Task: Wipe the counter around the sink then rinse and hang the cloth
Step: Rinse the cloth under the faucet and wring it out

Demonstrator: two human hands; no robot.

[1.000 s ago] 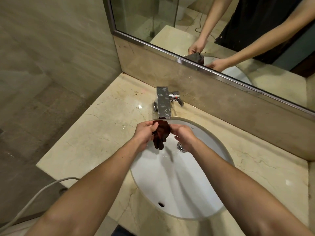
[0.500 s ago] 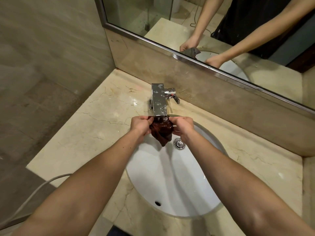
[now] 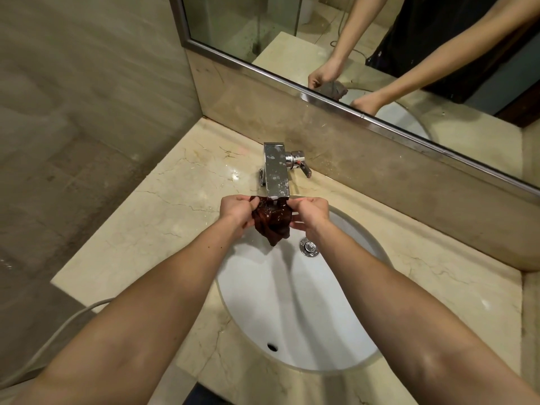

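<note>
A dark brown wet cloth (image 3: 273,222) hangs bunched right under the spout of the chrome faucet (image 3: 276,171), over the back of the white oval sink (image 3: 292,302). My left hand (image 3: 238,207) pinches its left edge and my right hand (image 3: 309,213) pinches its right edge, stretching it between them. Water seems to run onto the cloth from the spout. The beige marble counter (image 3: 163,217) surrounds the sink and glistens with wet spots near the faucet.
The faucet's lever handle (image 3: 301,165) sticks out to the right. A drain plug (image 3: 309,247) sits in the basin and an overflow hole (image 3: 271,346) at its front. A mirror (image 3: 321,39) spans the back wall. A grey hose (image 3: 52,337) runs at lower left.
The cloth has been raised from lower in the basin to just under the spout, and both hands have pulled it wider apart. The camera has shifted slightly.
</note>
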